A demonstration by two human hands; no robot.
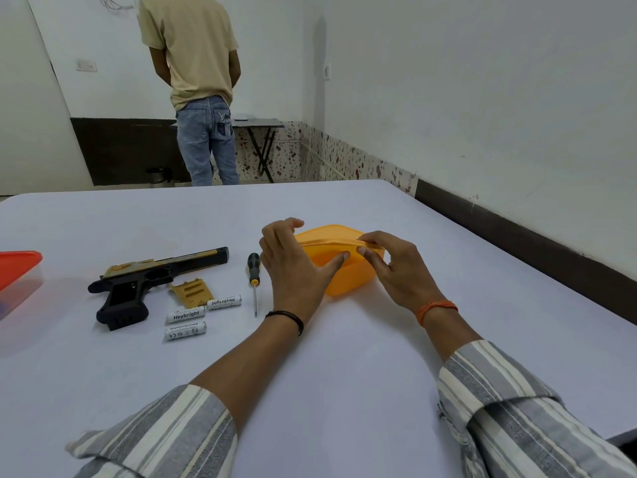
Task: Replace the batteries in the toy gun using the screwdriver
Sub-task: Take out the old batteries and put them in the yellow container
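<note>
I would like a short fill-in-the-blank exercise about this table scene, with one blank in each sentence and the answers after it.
1. The number of white batteries lying on the table is ____.
2. The screwdriver lies between the toy gun and the ____ container.
3. The right hand pinches the container's ____.
4. The red-lidded box stands at the table's ____ edge.

Answers: three; orange; lid; left
</note>
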